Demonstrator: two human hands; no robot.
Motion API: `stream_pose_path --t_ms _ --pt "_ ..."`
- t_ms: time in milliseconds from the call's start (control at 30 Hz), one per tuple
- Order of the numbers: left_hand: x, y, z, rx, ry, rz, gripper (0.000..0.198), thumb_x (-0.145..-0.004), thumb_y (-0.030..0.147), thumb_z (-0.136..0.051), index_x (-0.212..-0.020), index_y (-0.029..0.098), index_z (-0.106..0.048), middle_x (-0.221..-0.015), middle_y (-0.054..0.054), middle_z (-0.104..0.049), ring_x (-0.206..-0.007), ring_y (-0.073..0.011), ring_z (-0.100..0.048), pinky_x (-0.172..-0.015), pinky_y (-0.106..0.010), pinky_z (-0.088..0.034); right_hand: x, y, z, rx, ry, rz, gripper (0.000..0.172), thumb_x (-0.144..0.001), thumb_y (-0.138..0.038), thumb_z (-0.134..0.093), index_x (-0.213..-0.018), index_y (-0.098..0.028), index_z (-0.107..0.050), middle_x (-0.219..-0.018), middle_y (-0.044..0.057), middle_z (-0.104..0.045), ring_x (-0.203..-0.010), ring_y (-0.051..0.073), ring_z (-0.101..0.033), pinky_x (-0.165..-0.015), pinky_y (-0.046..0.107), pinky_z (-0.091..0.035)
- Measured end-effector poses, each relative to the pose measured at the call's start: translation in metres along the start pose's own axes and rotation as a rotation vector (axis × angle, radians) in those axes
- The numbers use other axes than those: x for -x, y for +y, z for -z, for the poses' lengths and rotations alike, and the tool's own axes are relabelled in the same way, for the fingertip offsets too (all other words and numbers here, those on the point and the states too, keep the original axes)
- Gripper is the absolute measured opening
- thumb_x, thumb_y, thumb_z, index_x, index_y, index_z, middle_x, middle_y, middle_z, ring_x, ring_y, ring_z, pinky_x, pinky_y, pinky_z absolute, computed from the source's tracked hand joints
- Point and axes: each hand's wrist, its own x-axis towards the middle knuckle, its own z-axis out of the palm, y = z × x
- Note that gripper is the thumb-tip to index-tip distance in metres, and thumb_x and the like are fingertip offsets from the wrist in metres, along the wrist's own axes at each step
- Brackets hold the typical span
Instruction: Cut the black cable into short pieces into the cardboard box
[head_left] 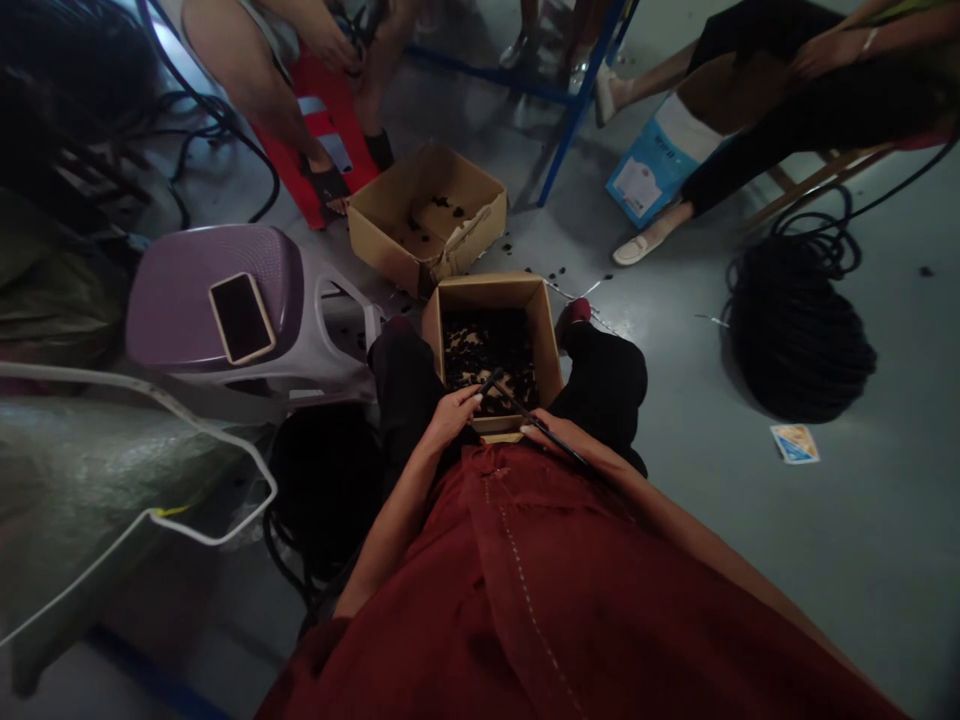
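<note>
Cardboard box (489, 297) of small dark pieces (487, 350), between the knees. I see the right hand (544, 432) closed on a thin black rod (540, 425); left hand (450, 418) curled beside it, grip unclear. Second carton (427, 215) just beyond the box; purple stool (214, 300) left of it.

A gold-edged smartphone (241, 318) lies on a lilac plastic stool (169, 300).

The right hand (551, 435) gripped a thin black rod (536, 420) above an open tan cardboard box (487, 295) of small black pieces (487, 350), the left hand (450, 418) near its corner.
</note>
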Motion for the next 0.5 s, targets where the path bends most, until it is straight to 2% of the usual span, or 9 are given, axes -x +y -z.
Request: stream_pose_path --t_ms 333,500 --pt "0.000 -0.002 -0.002 -0.113 -0.024 -0.035 0.044 -0.084 0.027 -0.049 -0.125 0.012 -0.057 -0.066 0.002 -0.055 -0.051 -0.0064 -0.040 -0.049 -0.018 -0.034 -0.008 0.005 -0.004 0.014 0.011 0.029 0.041 -0.086 -0.056 -0.041 -0.102 -0.020 -0.051 -0.085 0.006 -0.063 -0.073 0.019 -0.060 -0.067 0.028 -0.043" --pt "0.004 -0.001 -0.001 -0.200 -0.103 -0.147 0.042 -0.084 0.029 -0.049 -0.120 0.011 -0.062 -0.069 -0.002 -0.062 -0.057 -0.0100 -0.047 -0.053 -0.019 -0.038 -0.019 0.012 -0.009 0.063 -0.001 0.088 0.041 -0.086 -0.054 -0.044 -0.104 -0.018 -0.050 -0.096 0.010 -0.064 -0.083 0.022 -0.060 -0.073 0.030 -0.045"
